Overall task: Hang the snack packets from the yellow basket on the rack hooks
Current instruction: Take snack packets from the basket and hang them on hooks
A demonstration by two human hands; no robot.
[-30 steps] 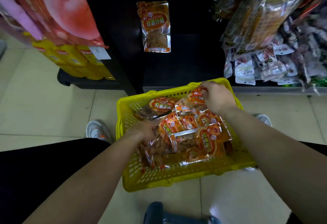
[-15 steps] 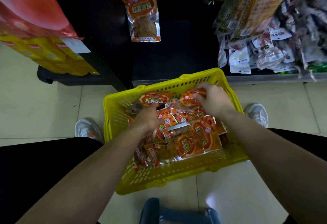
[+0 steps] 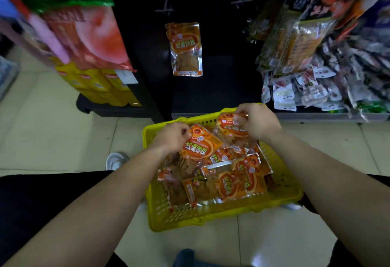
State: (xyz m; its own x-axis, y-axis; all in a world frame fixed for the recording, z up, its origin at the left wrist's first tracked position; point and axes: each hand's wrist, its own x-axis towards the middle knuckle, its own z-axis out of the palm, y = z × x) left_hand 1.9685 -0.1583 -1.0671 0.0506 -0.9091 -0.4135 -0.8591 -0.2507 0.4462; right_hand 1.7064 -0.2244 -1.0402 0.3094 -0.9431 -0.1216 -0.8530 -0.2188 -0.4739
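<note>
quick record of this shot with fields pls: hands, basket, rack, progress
left hand: the left hand pinches the top corner of a tilted orange packet over the pile
right hand: the right hand pinches the top of a second orange packet near the basket's far rim
basket: the yellow basket sits on the floor with loose packets piled inside
rack: a hung packet on the black panel; bare hooks above it
progress: neither held packet is hung yet

pale tiled floor [image 3: 52,140] carries the yellow basket [image 3: 211,214], a white shoe [image 3: 115,160] just left of it.
</note>
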